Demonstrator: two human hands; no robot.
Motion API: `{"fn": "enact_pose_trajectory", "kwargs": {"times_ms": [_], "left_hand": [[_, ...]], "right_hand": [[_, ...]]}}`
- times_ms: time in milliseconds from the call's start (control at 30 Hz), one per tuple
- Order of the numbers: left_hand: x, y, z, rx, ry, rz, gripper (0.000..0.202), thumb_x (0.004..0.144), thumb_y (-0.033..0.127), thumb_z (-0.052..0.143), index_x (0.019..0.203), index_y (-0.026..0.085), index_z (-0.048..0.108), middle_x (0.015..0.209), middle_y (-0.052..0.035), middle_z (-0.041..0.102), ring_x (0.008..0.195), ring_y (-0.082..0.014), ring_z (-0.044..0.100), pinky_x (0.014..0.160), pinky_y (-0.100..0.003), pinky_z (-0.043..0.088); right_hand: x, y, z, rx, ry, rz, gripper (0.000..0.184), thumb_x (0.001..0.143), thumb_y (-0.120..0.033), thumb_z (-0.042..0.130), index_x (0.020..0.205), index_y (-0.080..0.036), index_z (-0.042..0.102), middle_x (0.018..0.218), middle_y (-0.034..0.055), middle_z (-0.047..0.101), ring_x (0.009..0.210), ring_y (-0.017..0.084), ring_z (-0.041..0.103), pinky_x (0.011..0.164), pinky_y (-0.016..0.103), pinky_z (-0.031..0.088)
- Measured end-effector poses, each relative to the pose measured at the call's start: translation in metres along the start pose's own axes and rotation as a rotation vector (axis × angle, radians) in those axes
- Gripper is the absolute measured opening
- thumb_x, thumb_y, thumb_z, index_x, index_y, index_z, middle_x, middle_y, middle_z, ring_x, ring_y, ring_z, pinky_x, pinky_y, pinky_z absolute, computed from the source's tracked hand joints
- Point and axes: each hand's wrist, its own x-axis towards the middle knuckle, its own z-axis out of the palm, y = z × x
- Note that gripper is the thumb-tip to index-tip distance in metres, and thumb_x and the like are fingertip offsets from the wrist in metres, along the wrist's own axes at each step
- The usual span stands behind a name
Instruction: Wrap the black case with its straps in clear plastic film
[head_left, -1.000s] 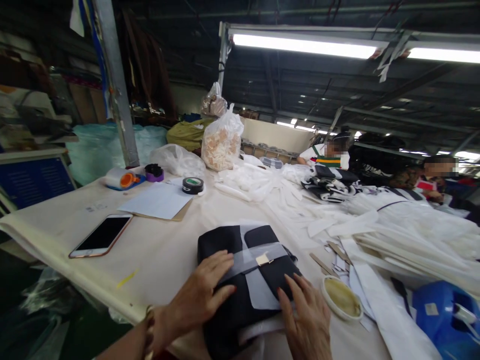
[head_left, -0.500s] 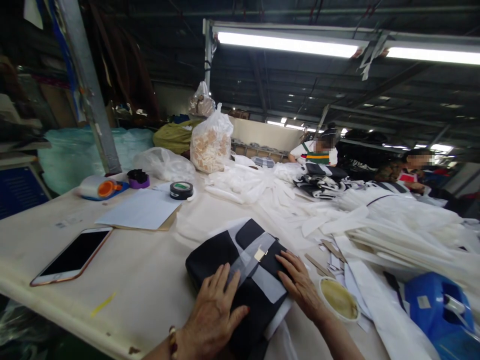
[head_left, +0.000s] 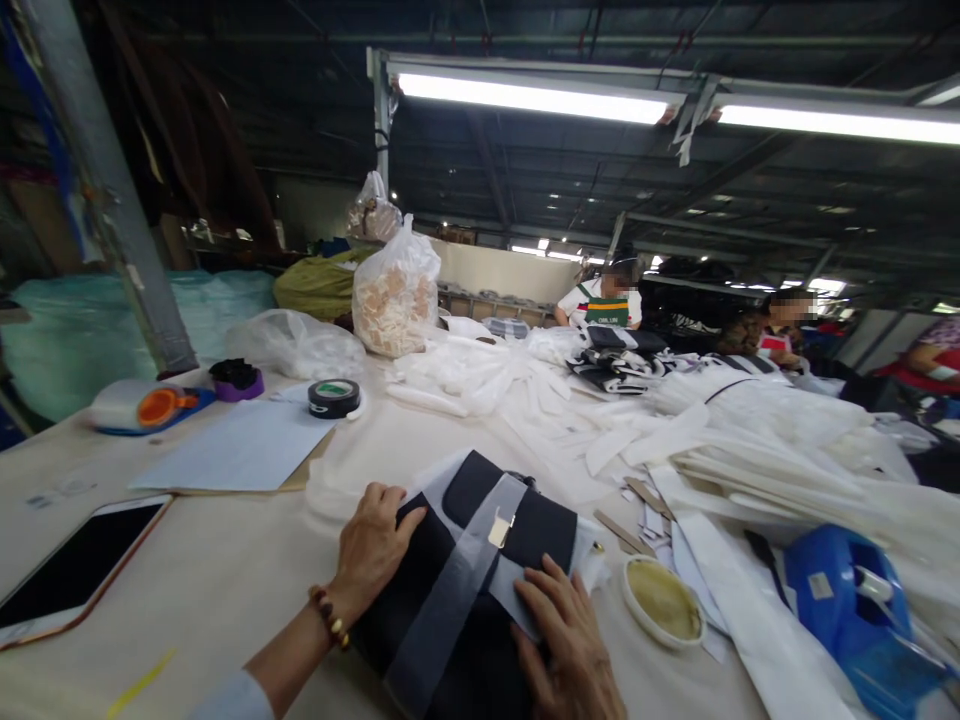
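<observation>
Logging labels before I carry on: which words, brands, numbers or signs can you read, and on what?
None can be read with certainty.
Co-worker's green apron: pale lettering, too small and blurred.
Black tape roll: green label, unreadable.
Blue plastic container: pale sticker, no legible text.
Table: faint marks, unreadable.
Black flap bag: no lettering visible.

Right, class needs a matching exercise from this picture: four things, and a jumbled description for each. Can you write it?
1. Bag
2. Phone
3. Left hand
4. Plastic container

A. Blue, right of the round dish
B. Black, with a gold-coloured clasp
C. Has a beaded bracelet at its wrist
D. Lying screen up, screen dark

Pairs: 1-B, 2-D, 3-C, 4-A
</observation>
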Motion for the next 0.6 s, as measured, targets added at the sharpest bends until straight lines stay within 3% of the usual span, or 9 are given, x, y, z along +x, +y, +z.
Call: {"fn": "enact_pose_trajectory", "kwargs": {"times_ms": [100,233,300,400,500,600], "left_hand": [[-0.03,-0.002,-0.007,0.017,0.006,-0.03,0.022,0.088,0.029,0.047,0.103,0.016,0.055,0.091,-0.0059,0.055,0.081,-0.0206,0.062,0.068,-0.03,0.051],[-0.052,-0.005,-0.021,0.064,0.0,0.14,0.045,0.089,0.019,0.04,0.134,0.023,0.037,0.085,-0.0022,0.051,0.06,-0.0153,0.059,0.049,-0.024,0.049],[-0.047,-0.005,-0.027,0.088,0.028,0.253,0.049,0.086,0.016,0.046,0.133,0.027,0.039,0.093,-0.0051,0.052,0.068,-0.0177,0.061,0.054,-0.026,0.051],[-0.025,-0.003,-0.029,0.102,0.064,0.399,0.043,0.077,0.012,0.059,0.118,0.026,0.055,0.116,-0.0122,0.05,0.098,-0.0275,0.056,0.076,-0.038,0.052],[-0.01,-0.002,-0.022,0.08,-0.026,0.491,0.033,0.078,0.01,0.058,0.108,0.025,0.061,0.114,-0.0089,0.057,0.096,-0.0249,0.057,0.077,-0.038,0.052],[-0.01,-0.003,-0.015,0.107,-0.011,0.572,0.032,0.081,0.004,0.05,0.105,0.021,0.062,0.108,-0.0077,0.062,0.092,-0.0217,0.059,0.077,-0.034,0.052]], "right_hand": [[-0.003,0.012,-0.005,0.058,-0.049,-0.03,0.036,0.081,-0.016,0.05,0.115,-0.02,0.058,0.116,0.0089,0.063,0.119,0.03,0.05,0.095,0.053,0.046],[-0.005,0.019,-0.013,0.113,-0.056,-0.041,0.034,0.083,-0.012,0.045,0.112,-0.022,0.06,0.113,0.0067,0.064,0.118,0.026,0.051,0.095,0.047,0.047],[-0.005,0.018,-0.013,0.12,-0.03,-0.014,0.03,0.086,-0.014,0.044,0.108,-0.022,0.062,0.111,0.0066,0.066,0.115,0.025,0.053,0.093,0.046,0.049],[-0.005,0.017,-0.01,0.133,-0.009,0.024,0.027,0.088,-0.016,0.043,0.105,-0.023,0.062,0.108,0.0064,0.067,0.113,0.025,0.055,0.092,0.046,0.049],[-0.006,0.016,-0.008,0.146,-0.015,0.049,0.026,0.089,-0.015,0.042,0.105,-0.022,0.062,0.108,0.0061,0.067,0.114,0.024,0.055,0.094,0.046,0.048],[-0.008,0.017,-0.008,0.148,-0.039,0.063,0.026,0.088,-0.014,0.042,0.105,-0.021,0.061,0.109,0.0059,0.066,0.114,0.023,0.054,0.096,0.044,0.047]]}}
